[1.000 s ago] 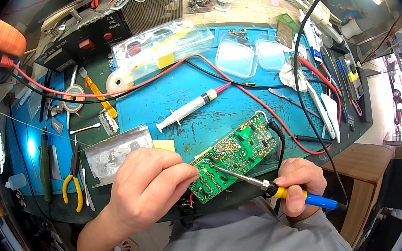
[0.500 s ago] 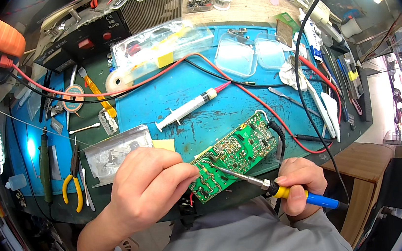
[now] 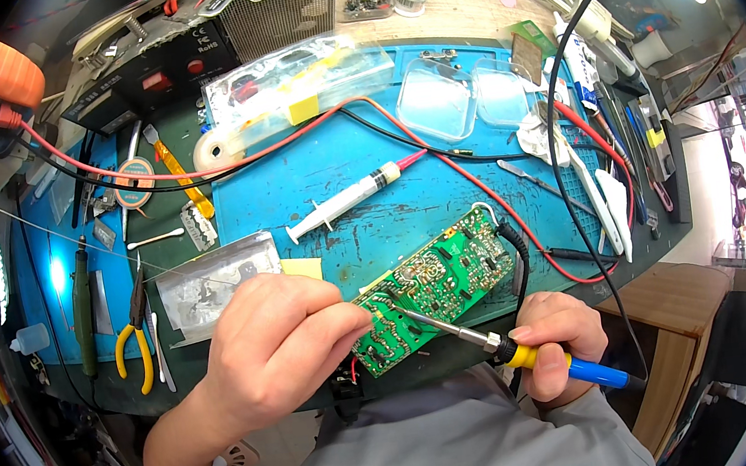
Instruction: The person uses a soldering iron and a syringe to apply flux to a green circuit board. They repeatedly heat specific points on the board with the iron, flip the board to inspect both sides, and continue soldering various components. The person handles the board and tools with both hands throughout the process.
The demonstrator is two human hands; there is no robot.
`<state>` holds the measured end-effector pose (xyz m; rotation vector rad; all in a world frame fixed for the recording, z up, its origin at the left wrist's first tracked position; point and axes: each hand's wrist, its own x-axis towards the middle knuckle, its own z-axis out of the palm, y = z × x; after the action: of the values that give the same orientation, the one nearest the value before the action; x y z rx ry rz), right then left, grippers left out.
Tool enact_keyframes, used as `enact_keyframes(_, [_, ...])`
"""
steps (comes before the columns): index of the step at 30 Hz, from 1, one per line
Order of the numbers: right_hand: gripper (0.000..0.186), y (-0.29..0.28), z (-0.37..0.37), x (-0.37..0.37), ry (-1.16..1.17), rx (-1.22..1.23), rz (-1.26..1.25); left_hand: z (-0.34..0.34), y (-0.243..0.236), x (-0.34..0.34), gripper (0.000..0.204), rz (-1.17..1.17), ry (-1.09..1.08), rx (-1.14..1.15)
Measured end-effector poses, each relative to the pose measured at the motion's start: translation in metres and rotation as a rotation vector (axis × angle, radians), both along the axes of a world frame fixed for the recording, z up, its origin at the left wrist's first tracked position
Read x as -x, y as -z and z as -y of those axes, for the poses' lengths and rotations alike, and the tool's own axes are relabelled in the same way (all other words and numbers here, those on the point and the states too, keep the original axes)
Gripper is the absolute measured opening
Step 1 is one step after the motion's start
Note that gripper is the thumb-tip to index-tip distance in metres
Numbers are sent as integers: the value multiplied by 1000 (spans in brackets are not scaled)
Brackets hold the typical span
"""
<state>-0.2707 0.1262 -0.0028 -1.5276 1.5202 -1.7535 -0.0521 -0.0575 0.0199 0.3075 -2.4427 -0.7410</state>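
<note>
In the middle front lies a green circuit board (image 3: 476, 269), tilted, its soldered side up. My right hand (image 3: 556, 341) grips a soldering iron (image 3: 599, 371) with a blue and yellow handle; its tip meets the board's left part. My left hand (image 3: 280, 349) is closed in a pinch at the board's left end. A thin solder wire (image 3: 12, 212) runs from the far left into this hand; its end at the fingertips is hidden. Red and black leads show at the board's lower left corner, and a black cable comes off its right end.
Behind the board, a syringe (image 3: 342, 204) lies on the blue mat (image 3: 258, 195). Left are yellow-handled pliers (image 3: 135, 347), a cotton swab (image 3: 156, 238) and a silvery bag (image 3: 205, 293). Red and black test leads cross the mat; the iron's black cord (image 3: 552, 120) hangs at the right.
Almost nothing differs. My left hand has shifted very slightly to the right; the iron's tip stays on the board. The view has moved a touch.
</note>
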Motion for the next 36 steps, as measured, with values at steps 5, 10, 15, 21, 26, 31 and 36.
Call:
enact_keyframes(5, [34,9,-5,4,-68,95,167,0,1,-2,30,-9,-16,-17])
enact_keyframes(10, [53,7,-3,-2,-49,136,256,1,-1,-2,30,-34,-41,-22])
enact_keyframes(15, [53,9,-14,16,-221,108,38,1,-2,-4,30,-29,-35,-10])
enact_keyframes(21, [28,0,0,10,-123,144,17,4,2,-2,29,-73,-14,21])
enact_keyframes(26, [19,2,2,3,-33,150,-94,1,-1,-3,29,-27,-17,0])
enact_keyframes(31, [17,4,1,3,-20,135,-92,2,2,-2,30,-61,-2,29])
enact_keyframes(36, [13,3,2,4,-46,124,-125,3,3,-1,30,-69,-1,22])
